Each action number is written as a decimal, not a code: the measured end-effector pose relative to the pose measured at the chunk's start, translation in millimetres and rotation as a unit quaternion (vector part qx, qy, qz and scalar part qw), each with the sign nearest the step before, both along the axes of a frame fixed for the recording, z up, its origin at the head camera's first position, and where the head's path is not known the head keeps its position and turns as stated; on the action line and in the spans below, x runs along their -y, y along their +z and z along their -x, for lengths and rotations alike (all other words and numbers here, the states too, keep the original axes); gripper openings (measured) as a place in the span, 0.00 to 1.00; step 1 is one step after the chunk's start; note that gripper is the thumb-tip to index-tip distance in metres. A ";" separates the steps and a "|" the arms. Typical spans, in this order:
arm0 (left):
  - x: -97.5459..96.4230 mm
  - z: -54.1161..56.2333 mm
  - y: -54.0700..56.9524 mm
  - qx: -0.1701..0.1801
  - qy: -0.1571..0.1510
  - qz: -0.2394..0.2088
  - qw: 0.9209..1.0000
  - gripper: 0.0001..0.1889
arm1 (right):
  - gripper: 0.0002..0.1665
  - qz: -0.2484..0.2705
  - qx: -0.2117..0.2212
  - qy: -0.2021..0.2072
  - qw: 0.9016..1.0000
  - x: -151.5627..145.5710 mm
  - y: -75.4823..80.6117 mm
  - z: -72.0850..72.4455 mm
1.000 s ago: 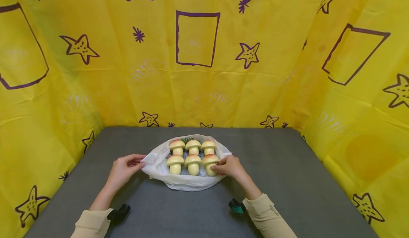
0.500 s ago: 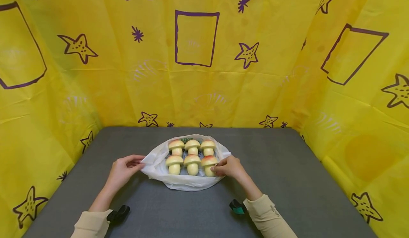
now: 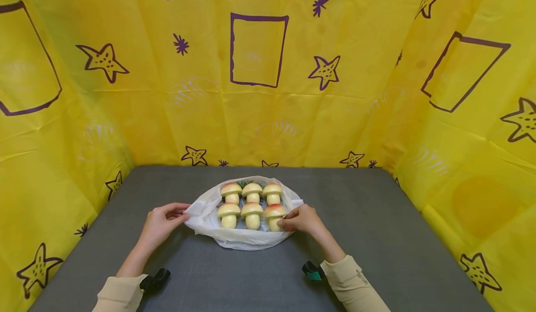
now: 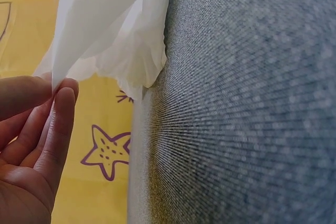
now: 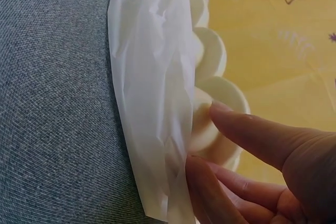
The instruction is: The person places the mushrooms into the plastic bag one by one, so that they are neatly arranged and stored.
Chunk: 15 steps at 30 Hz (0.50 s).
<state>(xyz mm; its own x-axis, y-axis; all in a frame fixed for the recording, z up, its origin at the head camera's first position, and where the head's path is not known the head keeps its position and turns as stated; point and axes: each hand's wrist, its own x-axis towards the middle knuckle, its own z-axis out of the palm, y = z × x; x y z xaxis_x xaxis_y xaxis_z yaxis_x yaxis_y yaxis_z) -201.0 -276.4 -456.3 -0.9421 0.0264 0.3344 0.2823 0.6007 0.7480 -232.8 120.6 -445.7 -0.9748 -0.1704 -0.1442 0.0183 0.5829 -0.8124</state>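
Observation:
A white paper bag (image 3: 206,213) lies spread on the table with its opening turned up. Inside are several model mushrooms in a back row and a front row, with pale stems and cream caps tinged orange-red. At the bag's left corner my left hand (image 3: 161,223) pinches the paper between thumb and fingertips, plain in the left wrist view too. My right hand (image 3: 303,220) holds the stem of the front-right mushroom (image 3: 274,211), thumb on the stem in the right wrist view. Its other fingers are partly behind the bag's edge (image 5: 157,93).
Some green material (image 3: 244,183) shows behind the back row in the bag. The dark grey table (image 3: 234,279) ends at yellow cloth walls (image 3: 259,111) with purple drawings. Each wrist wears a black strap (image 3: 156,279).
The front-right mushroom has turned slightly in my right hand, and more of its cap's red top shows. My left hand and the bag stay where they were.

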 end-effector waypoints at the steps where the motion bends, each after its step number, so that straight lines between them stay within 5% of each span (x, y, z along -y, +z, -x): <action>1: 0.1 -0.1 -0.1 0.000 -0.001 0.000 1.000 0.14 | 0.14 0.004 0.002 0.000 1.000 -0.3 1.0 -0.5; 9: 0.8 -1.4 0.1 -0.017 0.010 0.019 1.000 0.13 | 0.17 -0.013 -0.014 -0.008 1.000 -8.4 8.1 -4.3; 15: 3.7 -4.7 0.1 -0.064 0.062 0.075 0.993 0.14 | 0.21 0.015 -0.042 -0.049 0.998 -27.7 12.0 -2.9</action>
